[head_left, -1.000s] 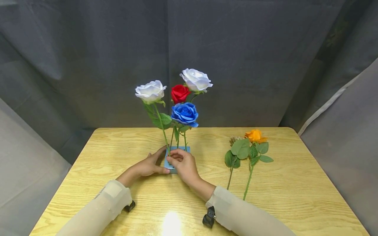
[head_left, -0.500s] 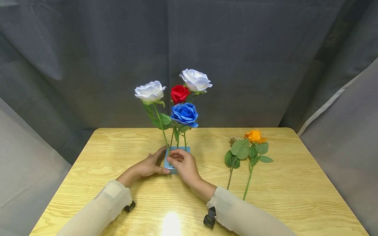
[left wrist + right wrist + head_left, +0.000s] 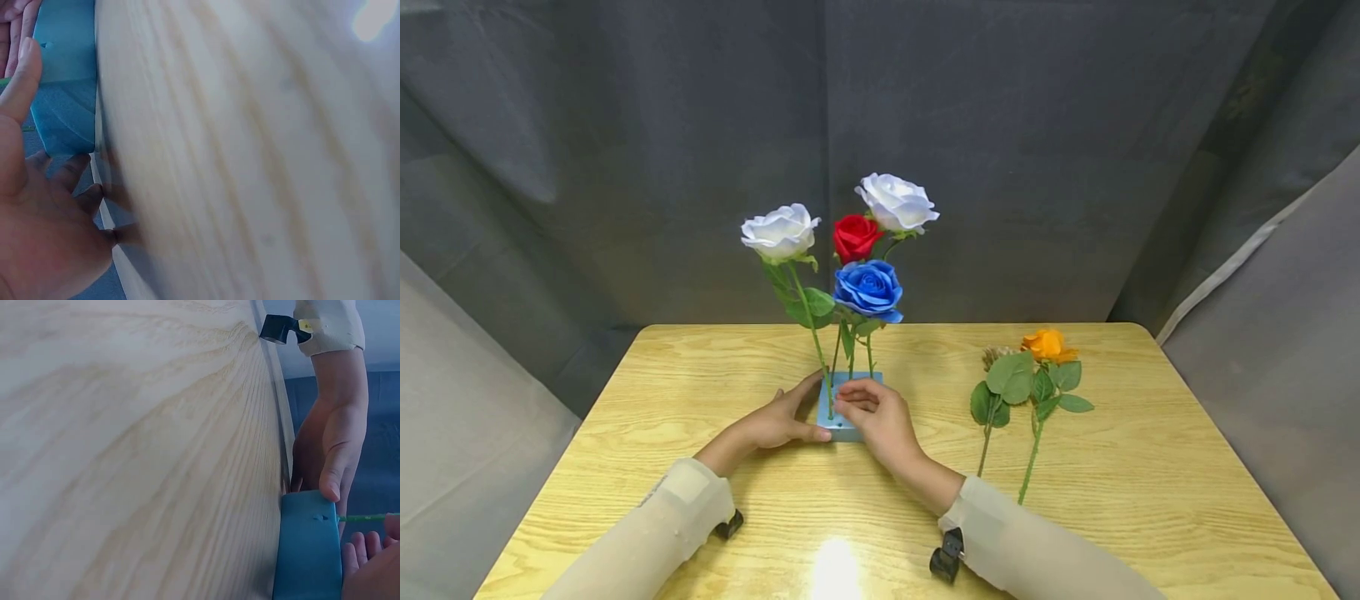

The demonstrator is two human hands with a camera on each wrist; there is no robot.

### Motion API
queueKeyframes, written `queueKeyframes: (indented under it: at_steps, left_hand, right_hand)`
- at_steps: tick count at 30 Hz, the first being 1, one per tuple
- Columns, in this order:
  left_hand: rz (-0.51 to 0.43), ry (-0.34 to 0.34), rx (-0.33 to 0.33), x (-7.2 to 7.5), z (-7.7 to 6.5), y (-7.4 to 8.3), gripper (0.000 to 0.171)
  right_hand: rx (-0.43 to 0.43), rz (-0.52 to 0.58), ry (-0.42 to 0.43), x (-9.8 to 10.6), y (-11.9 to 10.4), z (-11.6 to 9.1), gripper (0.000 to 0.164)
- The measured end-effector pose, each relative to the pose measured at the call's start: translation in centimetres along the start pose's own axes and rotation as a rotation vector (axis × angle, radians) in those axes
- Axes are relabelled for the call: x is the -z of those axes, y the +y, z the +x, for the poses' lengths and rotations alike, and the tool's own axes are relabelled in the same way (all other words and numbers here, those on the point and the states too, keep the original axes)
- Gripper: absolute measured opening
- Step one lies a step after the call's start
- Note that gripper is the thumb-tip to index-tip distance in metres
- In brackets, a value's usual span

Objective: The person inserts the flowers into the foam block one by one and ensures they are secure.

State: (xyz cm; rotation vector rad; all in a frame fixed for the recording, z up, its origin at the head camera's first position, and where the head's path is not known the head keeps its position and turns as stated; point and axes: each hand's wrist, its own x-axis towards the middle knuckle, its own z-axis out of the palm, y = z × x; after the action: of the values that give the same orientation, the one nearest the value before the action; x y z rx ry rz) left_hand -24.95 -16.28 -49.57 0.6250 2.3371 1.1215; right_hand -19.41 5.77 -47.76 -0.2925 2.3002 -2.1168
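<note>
A light blue foam block (image 3: 848,434) stands on the table, holding several upright artificial roses. My left hand (image 3: 778,422) grips its left side, thumb at the front corner and fingers toward the back. The left white rose (image 3: 781,233) has its stem in the block's front left part. Just right of that stem is my right hand (image 3: 886,427), fingers loosely bent and holding nothing. Behind stand a blue rose (image 3: 868,290), a red rose (image 3: 855,238) and another white rose (image 3: 897,202). In the right wrist view, the left thumb touches the block (image 3: 306,550).
To the right, an orange rose (image 3: 1047,345) lies on the wooden table (image 3: 1150,467). Beside it lies a stem with green leaves (image 3: 1011,378) and a brownish head, partly hidden. Grey curtains (image 3: 1037,150) surround the table.
My right hand has let go of the left white rose's stem and shifted slightly right. The rose stays upright in the block; my left hand has not moved.
</note>
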Motion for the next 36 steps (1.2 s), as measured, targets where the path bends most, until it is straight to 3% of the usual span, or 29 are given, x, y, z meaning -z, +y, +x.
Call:
queueKeyframes:
  at_steps: [6,11,17,22,31,36]
  left_hand:
    - [0.028,0.027,0.020,-0.2,-0.3,0.5,0.112]
    - [0.051,0.097,0.043,-0.7,-0.4,0.5,0.112]
    - [-0.043,0.169,0.033,-1.3,-0.7,0.4,0.108]
    - [-0.065,0.220,0.031,-1.7,-1.1,0.3,0.098]
    - [-0.142,0.245,0.018,-1.8,-1.5,0.3,0.075]
    - [-0.188,0.243,-0.015,-1.8,-1.5,0.1,0.071]
  right_hand:
    - [0.000,0.039,0.015,1.3,0.1,-0.6,0.026]
    - [-0.012,0.054,-0.003,3.3,0.3,-0.8,0.027]
    - [-0.028,0.062,-0.011,5.8,0.5,-1.1,0.029]
    - [-0.045,0.061,-0.006,7.9,0.8,-1.1,0.025]
    - [-0.119,0.082,0.022,10.8,0.6,-2.3,0.029]
    - [-0.172,0.059,0.042,12.5,0.8,-3.1,0.034]
